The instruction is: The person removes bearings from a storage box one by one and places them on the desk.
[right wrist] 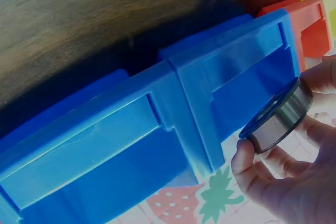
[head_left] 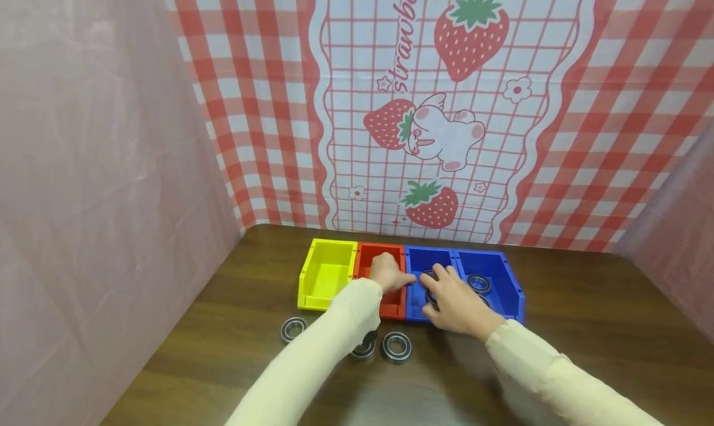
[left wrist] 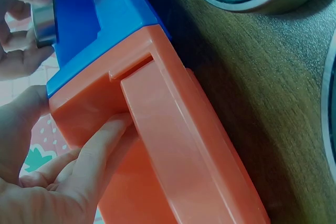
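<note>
My right hand [head_left: 458, 303] pinches a bearing [right wrist: 278, 119] by its outer rim, between thumb and fingers, at the left blue bin [head_left: 415, 305]. In the right wrist view the bearing is tilted at this bin's opening. My left hand [head_left: 387, 272] is at the red bin [head_left: 397, 313]. In the left wrist view its fingers [left wrist: 100, 150] reach inside against the red side wall, and the thumb lies at the edge beside the blue bin, so the hand grips that wall. No bearing shows in the left hand.
A yellow bin [head_left: 329, 277] adjoins the red one at the left. The right blue bin [head_left: 504, 289] holds bearings [head_left: 478, 283]. On the wooden table in front lie a bearing [head_left: 292, 330] at the left, another [head_left: 397, 347] at centre, and one [head_left: 364, 350] partly behind the left sleeve.
</note>
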A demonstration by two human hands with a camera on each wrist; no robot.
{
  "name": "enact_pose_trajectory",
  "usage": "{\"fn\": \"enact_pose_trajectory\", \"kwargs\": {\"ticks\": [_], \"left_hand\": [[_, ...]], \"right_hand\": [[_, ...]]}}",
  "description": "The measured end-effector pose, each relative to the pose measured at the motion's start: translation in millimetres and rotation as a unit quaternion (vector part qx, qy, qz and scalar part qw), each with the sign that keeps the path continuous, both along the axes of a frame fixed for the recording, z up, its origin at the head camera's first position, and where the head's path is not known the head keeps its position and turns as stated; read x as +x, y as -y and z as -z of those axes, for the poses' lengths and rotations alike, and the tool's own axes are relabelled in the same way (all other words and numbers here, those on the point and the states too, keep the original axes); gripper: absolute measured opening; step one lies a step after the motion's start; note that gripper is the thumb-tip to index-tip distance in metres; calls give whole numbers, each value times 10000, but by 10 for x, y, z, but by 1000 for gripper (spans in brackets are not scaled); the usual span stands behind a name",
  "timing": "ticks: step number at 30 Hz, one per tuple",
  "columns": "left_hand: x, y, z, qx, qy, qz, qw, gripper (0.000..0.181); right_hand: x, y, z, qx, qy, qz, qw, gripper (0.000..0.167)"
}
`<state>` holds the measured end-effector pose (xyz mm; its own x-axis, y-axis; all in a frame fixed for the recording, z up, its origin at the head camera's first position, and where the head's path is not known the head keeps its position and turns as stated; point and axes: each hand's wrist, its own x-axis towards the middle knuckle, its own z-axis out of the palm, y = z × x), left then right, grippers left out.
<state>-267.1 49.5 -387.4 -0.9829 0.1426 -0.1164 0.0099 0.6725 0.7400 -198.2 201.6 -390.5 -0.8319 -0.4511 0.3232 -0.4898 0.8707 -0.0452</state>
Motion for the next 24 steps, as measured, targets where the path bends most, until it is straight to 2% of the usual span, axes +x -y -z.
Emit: {"fn": "enact_pose_trajectory", "kwargs": {"ticks": [19, 24], "left_hand": [[2, -3, -9, 52, -25, 18, 10000, 40], [31, -3, -12, -58, -99, -14, 9999, 36]], "right_hand": [[243, 12, -101, 255, -289, -276, 9989, 34], [322, 15, -109, 271, -188, -299, 9990, 34]]}}
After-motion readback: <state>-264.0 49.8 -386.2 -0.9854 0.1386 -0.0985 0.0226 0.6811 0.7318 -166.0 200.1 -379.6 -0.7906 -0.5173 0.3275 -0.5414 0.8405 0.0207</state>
